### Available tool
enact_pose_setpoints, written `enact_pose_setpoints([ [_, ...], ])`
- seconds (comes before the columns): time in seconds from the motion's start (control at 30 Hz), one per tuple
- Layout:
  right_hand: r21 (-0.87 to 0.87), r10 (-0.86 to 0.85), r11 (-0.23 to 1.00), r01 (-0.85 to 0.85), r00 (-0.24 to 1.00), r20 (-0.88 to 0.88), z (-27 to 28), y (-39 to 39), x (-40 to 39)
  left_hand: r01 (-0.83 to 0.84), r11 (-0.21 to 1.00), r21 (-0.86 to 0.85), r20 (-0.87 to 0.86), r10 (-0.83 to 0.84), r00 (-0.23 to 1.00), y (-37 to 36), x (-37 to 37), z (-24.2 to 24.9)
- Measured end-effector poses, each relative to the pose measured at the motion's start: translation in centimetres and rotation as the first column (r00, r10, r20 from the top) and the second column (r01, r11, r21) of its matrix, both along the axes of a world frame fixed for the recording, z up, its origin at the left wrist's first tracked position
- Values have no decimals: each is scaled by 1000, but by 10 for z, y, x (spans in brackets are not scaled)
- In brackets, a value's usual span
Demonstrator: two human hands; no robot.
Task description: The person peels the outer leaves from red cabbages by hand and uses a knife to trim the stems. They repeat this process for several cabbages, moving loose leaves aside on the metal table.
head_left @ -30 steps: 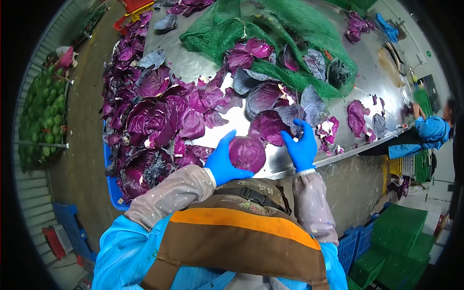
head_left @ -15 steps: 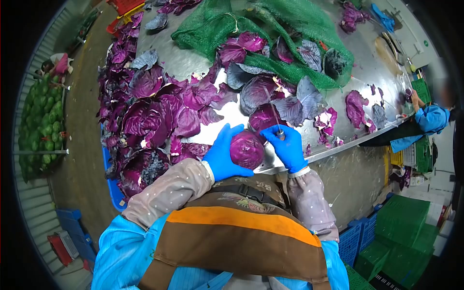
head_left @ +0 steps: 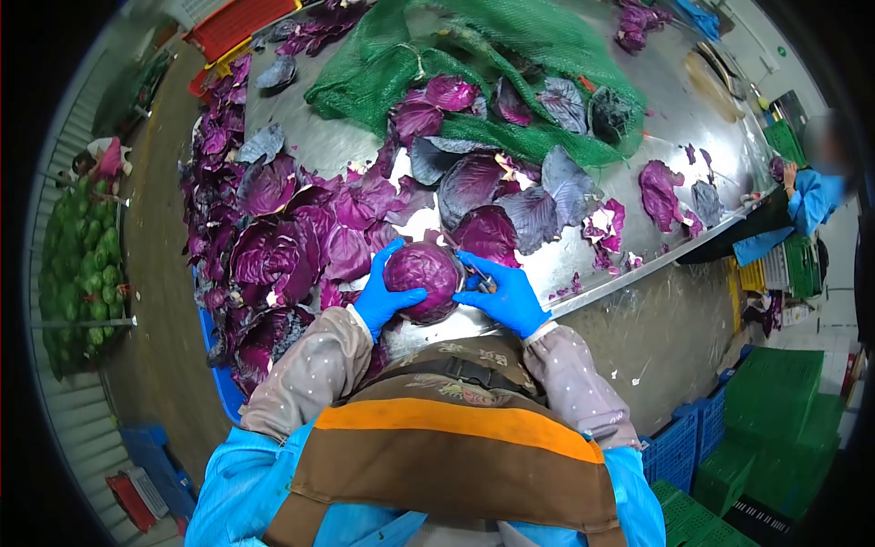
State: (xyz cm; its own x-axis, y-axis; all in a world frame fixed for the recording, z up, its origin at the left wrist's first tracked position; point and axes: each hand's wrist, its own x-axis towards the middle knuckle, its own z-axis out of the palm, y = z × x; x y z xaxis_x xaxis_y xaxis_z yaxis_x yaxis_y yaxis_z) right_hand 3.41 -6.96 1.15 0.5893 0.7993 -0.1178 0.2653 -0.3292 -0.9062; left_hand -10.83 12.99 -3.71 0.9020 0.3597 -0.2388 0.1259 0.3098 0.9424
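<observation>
A round red cabbage (head_left: 425, 276) is held at the table's near edge. My left hand (head_left: 381, 294), in a blue glove, wraps its left side with the thumb across the front. My right hand (head_left: 512, 301), also gloved, is closed round a knife (head_left: 488, 284) and has its fingers by the cabbage's right side. Most of the blade is hard to make out against the cabbage. Just beyond lies another red cabbage (head_left: 487, 234), with a large bluish outer leaf (head_left: 530, 219) to its right.
Loose purple leaves (head_left: 273, 251) are heaped on the left, above a blue crate (head_left: 219, 351). Green netting (head_left: 365, 87) spreads over the back of the metal table (head_left: 674, 141). At the right, a co-worker in blue sleeves (head_left: 816, 202) stands by the table. Green crates (head_left: 761, 392) are stacked lower right.
Both hands have moved left with the cabbage. My right hand has turned inward, bringing the knife from pointing up and away to close against the cabbage's right side.
</observation>
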Motion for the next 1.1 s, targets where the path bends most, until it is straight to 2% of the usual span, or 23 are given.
enact_pose_setpoints([
  [0.07,34,44,998,-46,996,75,-4,2,5,-4,999,44,-22,5,1000,3,2,-10],
  [0.1,-14,49,999,-47,985,166,1,5,4,-2,999,49,-36,4,999,4,3,-10],
  [0.13,-108,75,993,-52,971,228,7,9,3,-1,998,56,-51,4,999,5,4,-10],
  [0.17,-203,110,978,-52,952,284,15,14,1,-3,1000,-11,-41,3,999,3,6,-9],
  [0.2,-298,151,953,-48,930,335,19,18,-1,-12,999,41,-39,13,999,1,6,-8],
  [0.23,-295,130,955,-10,911,391,18,19,-5,-20,995,93,-35,24,999,0,6,-7],
  [0.27,-218,66,976,27,911,408,11,19,-4,-30,989,145,-28,34,999,-1,7,-7],
  [0.33,-60,-60,994,94,903,426,-3,19,-3,-14,979,204,40,6,999,-3,6,-7],
  [0.47,-100,-77,988,115,942,326,0,12,-9,24,940,340,68,-50,996,-1,-2,-12],
  [0.5,-97,-112,984,147,947,301,1,11,-11,78,967,244,35,-89,995,-2,-2,10],
  [0.53,-93,-144,980,176,949,280,1,10,-12,125,952,280,-30,-122,992,0,-3,25],
  [0.6,-95,-99,985,142,926,364,5,11,-21,220,916,337,-168,-171,971,2,-7,44],
  [0.63,-89,-69,990,111,922,382,15,12,-27,210,930,301,-304,-116,946,1,-4,47],
  [0.67,-80,-43,993,82,915,401,20,14,-31,160,932,324,-302,-58,952,2,-2,39],
  [0.7,-107,-73,986,126,914,398,21,17,-31,157,922,353,-317,-40,948,1,-3,39],
  [0.73,-85,-176,972,221,913,367,18,18,-27,159,909,385,-326,-27,945,1,-2,40],
  [0.8,-55,-372,913,404,881,293,6,13,-16,142,844,517,-176,-58,983,-1,-13,31],
  [0.87,-202,-419,880,430,903,97,3,3,-4,87,877,473,-82,-55,995,-2,-21,24],
  [0.93,-331,-395,868,369,919,-10,5,-6,3,32,885,464,21,-47,999,0,-26,24],
  [0.97,-378,-343,858,349,936,85,-1,-11,6,25,896,444,39,-47,998,1,-31,28],
  [1.03,-470,-205,827,310,943,262,-23,-21,14,-3,985,173,132,-20,991,4,-34,39],
  [1.07,-523,-138,809,268,952,274,-29,-27,20,-12,999,34,175,5,984,7,-35,44],
  [1.1,-545,-125,794,271,949,290,-8,-26,20,7,997,-77,207,9,978,9,-35,51],
])
